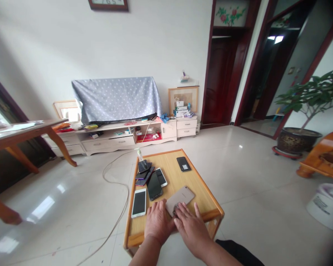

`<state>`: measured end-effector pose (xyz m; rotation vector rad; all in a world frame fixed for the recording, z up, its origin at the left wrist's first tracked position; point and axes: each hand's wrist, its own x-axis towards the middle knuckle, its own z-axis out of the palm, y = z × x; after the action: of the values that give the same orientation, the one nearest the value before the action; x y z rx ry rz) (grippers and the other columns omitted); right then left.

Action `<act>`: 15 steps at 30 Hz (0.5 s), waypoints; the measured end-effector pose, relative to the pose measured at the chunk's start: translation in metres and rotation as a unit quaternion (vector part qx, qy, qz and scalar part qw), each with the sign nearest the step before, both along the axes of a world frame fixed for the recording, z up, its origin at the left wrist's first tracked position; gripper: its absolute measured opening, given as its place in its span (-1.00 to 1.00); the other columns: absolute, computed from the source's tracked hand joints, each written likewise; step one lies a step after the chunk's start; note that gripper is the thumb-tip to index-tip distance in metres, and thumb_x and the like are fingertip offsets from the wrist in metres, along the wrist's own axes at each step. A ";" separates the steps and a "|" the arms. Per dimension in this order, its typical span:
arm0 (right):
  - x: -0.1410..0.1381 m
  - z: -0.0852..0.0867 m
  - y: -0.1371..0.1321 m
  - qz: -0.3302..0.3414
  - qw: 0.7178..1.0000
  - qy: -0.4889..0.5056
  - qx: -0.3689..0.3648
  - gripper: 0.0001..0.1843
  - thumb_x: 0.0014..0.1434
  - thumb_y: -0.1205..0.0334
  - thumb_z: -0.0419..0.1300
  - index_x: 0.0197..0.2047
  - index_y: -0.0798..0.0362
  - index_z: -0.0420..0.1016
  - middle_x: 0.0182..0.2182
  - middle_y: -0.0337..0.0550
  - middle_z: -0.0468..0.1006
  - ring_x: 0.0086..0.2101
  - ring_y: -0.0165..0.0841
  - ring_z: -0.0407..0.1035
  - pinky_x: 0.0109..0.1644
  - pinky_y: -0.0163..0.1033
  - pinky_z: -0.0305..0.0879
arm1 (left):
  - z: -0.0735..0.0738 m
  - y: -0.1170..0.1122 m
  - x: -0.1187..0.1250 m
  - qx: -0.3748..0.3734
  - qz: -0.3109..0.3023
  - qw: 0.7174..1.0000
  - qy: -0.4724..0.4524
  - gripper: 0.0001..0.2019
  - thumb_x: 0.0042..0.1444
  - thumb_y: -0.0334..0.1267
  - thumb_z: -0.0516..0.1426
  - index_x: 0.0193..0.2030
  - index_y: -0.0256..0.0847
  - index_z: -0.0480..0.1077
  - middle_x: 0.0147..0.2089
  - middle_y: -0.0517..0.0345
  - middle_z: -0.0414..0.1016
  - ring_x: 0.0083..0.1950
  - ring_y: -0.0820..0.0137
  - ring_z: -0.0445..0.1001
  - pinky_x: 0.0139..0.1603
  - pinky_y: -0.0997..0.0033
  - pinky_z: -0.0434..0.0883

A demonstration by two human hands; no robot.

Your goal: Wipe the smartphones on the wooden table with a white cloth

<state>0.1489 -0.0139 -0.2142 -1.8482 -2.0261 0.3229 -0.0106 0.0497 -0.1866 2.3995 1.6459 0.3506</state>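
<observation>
A gold smartphone [185, 194] lies face down at a slant near the close end of the small wooden table. My left hand [157, 221] is curled at its left edge, gripping it there; the thumb reaches toward my other hand. My right hand [191, 226] presses its fingers on the phone's lower part, little finger spread apart. Under those fingertips shows a small dark grey wad [175, 207], perhaps cloth. Left of the phone lie a white phone with a dark screen [139, 203], a black phone [154, 186] and another white phone [161, 177].
Several dark phones [144, 173] are stacked at the table's far left, beside a clear pump bottle [140, 154]. A black phone [183, 164] lies at the far right. The table has a raised wooden rim [208, 189]. A cable [124, 207] runs along the floor at left.
</observation>
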 end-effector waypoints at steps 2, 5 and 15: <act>0.014 0.000 0.006 -0.046 0.999 -0.018 -0.007 -0.39 0.45 -0.10 -0.30 0.39 -0.12 0.19 0.37 -0.13 0.17 0.38 -0.20 -0.02 0.45 0.25 -0.46 | -0.001 0.000 0.001 0.010 0.002 1.000 -0.009 -0.47 0.05 0.00 0.15 0.16 -0.11 0.28 0.10 0.01 0.45 0.18 0.15 0.32 0.18 0.23 0.14; 0.035 -0.002 0.014 -0.122 0.991 -0.049 -0.010 -0.36 0.43 -0.11 -0.29 0.38 -0.03 0.22 0.36 -0.03 0.19 0.38 -0.14 -0.03 0.44 0.30 -0.43 | -0.003 0.000 0.001 0.015 0.005 1.000 -0.018 -0.46 0.02 -0.02 0.17 0.16 -0.11 0.28 0.10 0.02 0.45 0.18 0.15 0.31 0.18 0.23 0.14; 0.017 -0.005 -0.005 -0.060 0.997 -0.047 -0.009 -0.36 0.43 -0.15 -0.31 0.38 -0.11 0.23 0.38 -0.20 0.16 0.41 -0.10 -0.17 0.42 0.38 -0.42 | -0.010 0.003 0.001 0.033 -0.002 0.999 -0.028 -0.51 0.02 0.00 0.16 0.09 -0.09 0.32 0.04 0.07 0.47 0.13 0.15 0.33 0.14 0.23 0.15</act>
<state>0.1661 -0.0194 -0.2188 -2.0217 -1.9664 0.2248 -0.0092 0.0527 -0.1966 2.4158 1.6296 0.4744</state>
